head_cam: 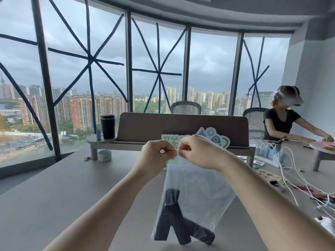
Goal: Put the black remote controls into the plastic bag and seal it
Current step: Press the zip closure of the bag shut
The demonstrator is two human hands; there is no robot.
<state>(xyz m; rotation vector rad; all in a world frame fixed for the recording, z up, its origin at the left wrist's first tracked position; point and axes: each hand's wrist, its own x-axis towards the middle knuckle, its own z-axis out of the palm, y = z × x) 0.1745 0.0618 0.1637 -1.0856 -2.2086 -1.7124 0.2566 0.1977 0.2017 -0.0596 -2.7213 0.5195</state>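
A clear plastic bag (199,192) hangs above the grey table (63,196), held up by its top edge. My left hand (156,154) and my right hand (198,151) pinch that top edge side by side, fingertips almost touching. Inside the bag, at its bottom, lie black remote controls (174,220), leaning across each other; one slanted remote (200,232) points to the lower right. The bag's lower end rests near the table's front.
A brown desk divider (181,127) with a colourful sign (212,136) stands behind the bag. A black tumbler (108,126) sits on a small shelf at left, a tape roll (104,155) below it. White cables (290,171) and chargers clutter the right. A person (284,116) sits at back right.
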